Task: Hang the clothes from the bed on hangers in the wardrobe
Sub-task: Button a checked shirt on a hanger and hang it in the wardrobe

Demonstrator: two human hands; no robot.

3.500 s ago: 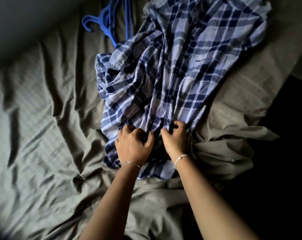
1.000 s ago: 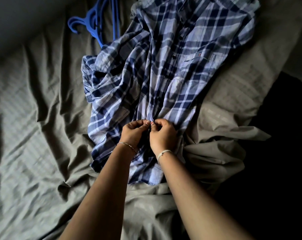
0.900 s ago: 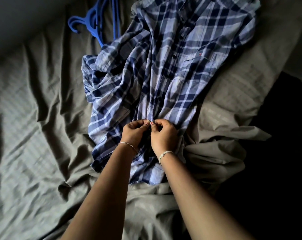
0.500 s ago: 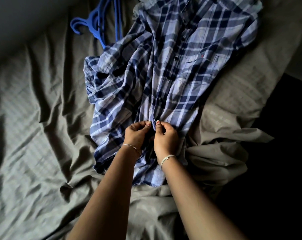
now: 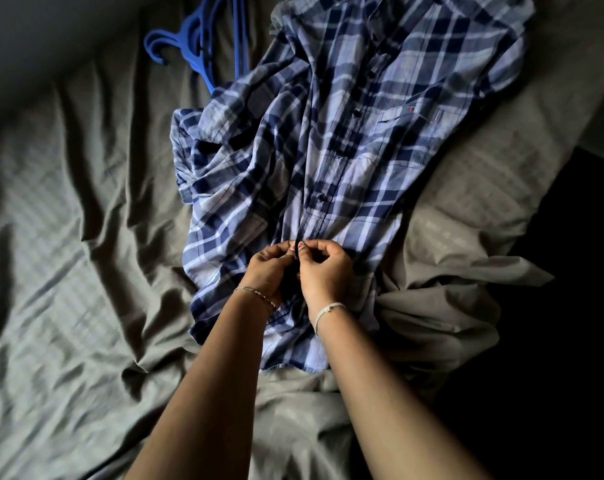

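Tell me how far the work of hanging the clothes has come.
Done: the upper dark buttons of the blue and white plaid shirt look fastened. In hand: the left hand and right hand pinch its front edge low down, seemingly at a button. Left: the shirt lies on the grey bed sheet, the blue plastic hangers partly under it; no wardrobe shows.

I see both bare forearms reach forward side by side. The left hand point(image 5: 265, 270) and the right hand point(image 5: 324, 273) touch at the fingertips, fingers curled, and each one pinches the front edge of the plaid shirt point(image 5: 362, 150).
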